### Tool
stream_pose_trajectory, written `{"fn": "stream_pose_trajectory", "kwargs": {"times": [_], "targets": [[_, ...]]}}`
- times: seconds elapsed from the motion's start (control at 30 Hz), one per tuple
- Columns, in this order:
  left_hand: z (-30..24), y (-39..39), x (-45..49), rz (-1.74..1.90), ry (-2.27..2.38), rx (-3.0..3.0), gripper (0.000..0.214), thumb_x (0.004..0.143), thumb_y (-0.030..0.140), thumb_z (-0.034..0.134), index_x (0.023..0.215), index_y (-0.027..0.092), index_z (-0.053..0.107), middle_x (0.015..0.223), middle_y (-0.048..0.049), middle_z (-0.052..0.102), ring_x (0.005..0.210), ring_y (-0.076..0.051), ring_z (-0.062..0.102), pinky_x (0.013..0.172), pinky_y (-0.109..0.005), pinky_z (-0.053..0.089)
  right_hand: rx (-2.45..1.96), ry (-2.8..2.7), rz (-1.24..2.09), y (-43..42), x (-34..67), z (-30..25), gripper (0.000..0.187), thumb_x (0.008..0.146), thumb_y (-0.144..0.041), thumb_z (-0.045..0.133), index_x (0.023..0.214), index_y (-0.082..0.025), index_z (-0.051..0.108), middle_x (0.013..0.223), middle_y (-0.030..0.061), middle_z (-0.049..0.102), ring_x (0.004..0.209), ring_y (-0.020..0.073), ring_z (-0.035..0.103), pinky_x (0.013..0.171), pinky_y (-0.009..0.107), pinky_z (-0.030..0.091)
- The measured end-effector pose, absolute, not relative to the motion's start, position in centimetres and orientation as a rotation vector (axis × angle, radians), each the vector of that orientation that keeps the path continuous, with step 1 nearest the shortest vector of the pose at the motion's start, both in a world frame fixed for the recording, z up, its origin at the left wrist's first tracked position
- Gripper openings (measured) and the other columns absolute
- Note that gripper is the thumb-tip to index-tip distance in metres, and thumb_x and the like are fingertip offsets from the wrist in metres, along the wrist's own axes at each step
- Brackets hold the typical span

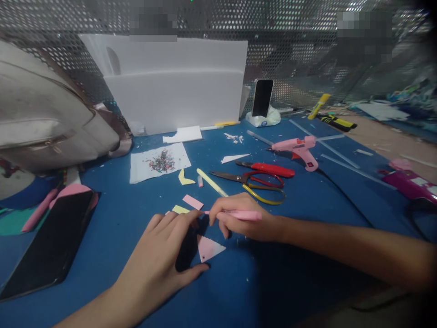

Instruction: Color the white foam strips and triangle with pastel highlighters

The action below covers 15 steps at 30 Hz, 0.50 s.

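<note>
My right hand [249,216] grips a pink marker [244,215], its tip pointing left at my left fingertips. My left hand [164,248] rests on the blue table, thumb spread away from the fingers. Its fingertips lie beside a pale yellow strip [180,209] and a pink strip [193,202]; whatever is beneath them is hidden. Between thumb and fingers lies a small triangular piece [209,248], part pink and part white, with a dark dot near one corner. Beyond the hands are a pale yellow marker [212,182], a pink cap [200,181] and a yellow angled cutout [185,177].
Scissors [252,180] and red-handled pliers [269,169] lie beyond my right hand. A pink glue gun [297,149] sits farther right with glue sticks. A sheet with glitter [160,162], white foam boards [174,100], a propped phone [262,99] and a dark tablet [51,246] surround the workspace.
</note>
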<state>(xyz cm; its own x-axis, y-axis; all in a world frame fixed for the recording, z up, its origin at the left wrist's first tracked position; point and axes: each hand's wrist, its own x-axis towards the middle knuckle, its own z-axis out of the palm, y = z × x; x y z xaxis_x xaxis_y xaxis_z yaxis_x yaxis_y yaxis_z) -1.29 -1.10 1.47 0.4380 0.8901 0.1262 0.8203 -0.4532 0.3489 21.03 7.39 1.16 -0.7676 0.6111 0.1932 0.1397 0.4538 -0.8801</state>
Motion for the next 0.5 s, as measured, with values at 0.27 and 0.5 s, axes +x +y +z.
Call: {"fn": "stream_pose_trajectory", "kwargs": {"times": [0.27, 0.5], "targets": [[1.09, -1.24, -1.34, 0.499, 1.457, 2.325, 0.072, 0.078, 0.024, 0.074, 0.135, 0.030, 0.030, 0.111, -0.0020, 0.059, 0.095, -0.025, 0.050, 0.080, -0.036, 0.037, -0.232, -2.243, 1.106, 7.89, 21.28, 1.30, 0.031, 0.095, -0.017, 0.040, 0.078, -0.013, 0.066, 0.073, 0.0032, 0.067, 0.065, 0.0092, 0.059, 0.067, 0.021, 0.048], [0.67, -1.39, -1.58, 0.533, 1.466, 2.302, 0.066, 0.080, 0.026, 0.071, 0.135, 0.029, 0.033, 0.112, -0.0035, 0.059, 0.096, -0.025, 0.051, 0.081, -0.038, 0.038, -0.189, -2.224, 1.150, 7.84, 21.13, 1.09, 0.032, 0.098, -0.022, 0.042, 0.078, -0.012, 0.065, 0.071, 0.0049, 0.067, 0.066, 0.0097, 0.061, 0.067, 0.021, 0.050]]}}
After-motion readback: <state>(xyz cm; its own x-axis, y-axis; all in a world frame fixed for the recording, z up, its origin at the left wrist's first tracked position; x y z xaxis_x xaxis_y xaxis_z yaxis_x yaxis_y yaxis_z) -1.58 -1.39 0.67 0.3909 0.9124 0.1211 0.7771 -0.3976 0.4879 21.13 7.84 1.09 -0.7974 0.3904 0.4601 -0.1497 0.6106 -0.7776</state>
